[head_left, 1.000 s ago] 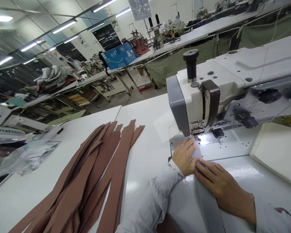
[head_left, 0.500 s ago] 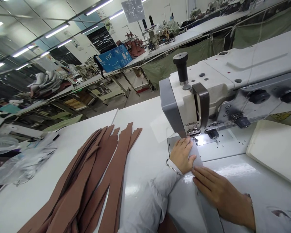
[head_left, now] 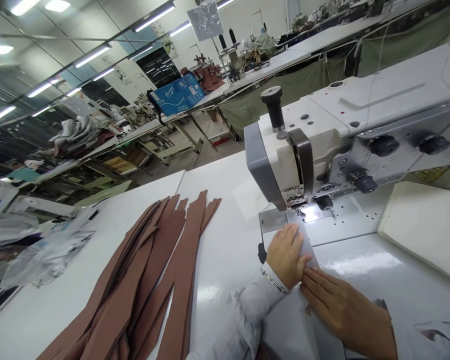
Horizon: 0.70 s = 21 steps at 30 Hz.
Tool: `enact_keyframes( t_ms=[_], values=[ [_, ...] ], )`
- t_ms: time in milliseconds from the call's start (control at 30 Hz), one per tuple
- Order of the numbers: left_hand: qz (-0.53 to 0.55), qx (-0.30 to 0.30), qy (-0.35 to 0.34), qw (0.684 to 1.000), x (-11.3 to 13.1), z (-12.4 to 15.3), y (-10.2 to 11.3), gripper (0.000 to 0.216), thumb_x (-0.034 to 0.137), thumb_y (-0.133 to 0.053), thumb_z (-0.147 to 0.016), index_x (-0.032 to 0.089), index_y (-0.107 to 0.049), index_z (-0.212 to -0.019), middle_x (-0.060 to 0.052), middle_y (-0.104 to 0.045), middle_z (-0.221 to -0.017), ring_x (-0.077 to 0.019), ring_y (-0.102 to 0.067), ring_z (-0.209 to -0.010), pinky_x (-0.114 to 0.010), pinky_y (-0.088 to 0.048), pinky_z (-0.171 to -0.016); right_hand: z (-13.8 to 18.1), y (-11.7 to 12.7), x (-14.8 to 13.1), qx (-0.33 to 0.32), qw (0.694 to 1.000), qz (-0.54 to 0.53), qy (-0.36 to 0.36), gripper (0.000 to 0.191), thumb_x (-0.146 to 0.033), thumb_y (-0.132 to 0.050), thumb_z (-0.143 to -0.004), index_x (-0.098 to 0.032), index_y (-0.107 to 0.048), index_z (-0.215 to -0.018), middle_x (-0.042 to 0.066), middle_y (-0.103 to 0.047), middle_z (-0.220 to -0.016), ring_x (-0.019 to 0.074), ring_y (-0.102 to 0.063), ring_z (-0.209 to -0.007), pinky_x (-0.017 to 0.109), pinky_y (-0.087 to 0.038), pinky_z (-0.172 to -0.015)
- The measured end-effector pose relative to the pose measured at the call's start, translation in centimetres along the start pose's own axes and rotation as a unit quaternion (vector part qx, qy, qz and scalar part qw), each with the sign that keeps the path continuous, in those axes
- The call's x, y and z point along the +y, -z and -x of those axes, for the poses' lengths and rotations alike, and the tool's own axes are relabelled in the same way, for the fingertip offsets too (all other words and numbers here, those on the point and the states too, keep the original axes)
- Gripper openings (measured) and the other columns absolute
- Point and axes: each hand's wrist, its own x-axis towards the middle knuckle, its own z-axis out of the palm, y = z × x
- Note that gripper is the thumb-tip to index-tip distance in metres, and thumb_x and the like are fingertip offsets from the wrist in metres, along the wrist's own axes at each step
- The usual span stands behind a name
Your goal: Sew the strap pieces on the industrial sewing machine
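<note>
A white industrial sewing machine head (head_left: 296, 150) stands at the right of the table, with its presser foot (head_left: 297, 201) down on a pale grey fabric strip (head_left: 298, 235). My left hand (head_left: 287, 262) lies on this strip just in front of the foot, and my right hand (head_left: 339, 312) presses its fingers against the strip a little nearer me. The strip runs under both hands and its near end is hidden. Several long brown strips (head_left: 150, 265) lie fanned on the white table (head_left: 225, 235), to the left of my left hand.
A cream pad (head_left: 423, 225) lies to the right of the lit machine bed (head_left: 347, 217). A clear plastic bag (head_left: 48, 255) sits at the table's left. Beyond stand other sewing tables, a blue box (head_left: 176, 95), and hanging green cloth (head_left: 277, 92).
Both hands have drawn slightly back from the presser foot, toward me. The whole view has also shifted a little as my head turned.
</note>
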Motion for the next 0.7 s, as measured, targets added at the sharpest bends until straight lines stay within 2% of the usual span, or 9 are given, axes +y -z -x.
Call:
enact_keyframes(
  t_ms=[167, 500, 700],
  values=[
    [0.000, -0.010, -0.003, 1.000, 0.06, 0.08, 0.12, 0.042, 0.034, -0.057, -0.079, 0.013, -0.050, -0.115, -0.017, -0.046, -0.131, -0.0311, -0.038, -0.125, -0.050, -0.039, -0.099, -0.06, 0.40, -0.07, -0.004, 1.000, 0.002, 0.012, 0.027, -0.009, -0.041, -0.088, -0.005, -0.062, -0.104, 0.019, -0.062, -0.108, 0.0265, -0.057, -0.106, 0.038, -0.052, -0.087],
    [-0.008, -0.010, 0.000, 1.000, 0.30, 0.23, -0.07, 0.043, 0.030, -0.061, -0.076, 0.012, -0.050, -0.114, -0.017, -0.045, -0.132, -0.0318, -0.037, -0.126, -0.050, -0.038, -0.100, 0.33, 0.21, -0.75, 0.015, 1.000, 0.000, -0.002, 0.028, -0.007, -0.038, -0.088, -0.005, -0.063, -0.100, 0.018, -0.064, -0.105, 0.0269, -0.057, -0.104, 0.038, -0.051, -0.086],
    [-0.012, -0.011, 0.002, 1.000, 0.13, -0.25, -0.06, 0.045, 0.032, -0.063, -0.074, 0.012, -0.052, -0.113, -0.017, -0.046, -0.131, -0.0323, -0.040, -0.123, -0.050, -0.038, -0.100, 0.01, 0.41, -0.13, 0.009, 1.000, -0.002, -0.006, 0.030, -0.007, -0.036, -0.087, -0.006, -0.063, -0.100, 0.017, -0.064, -0.104, 0.0243, -0.057, -0.104, 0.036, -0.051, -0.086]
  ],
)
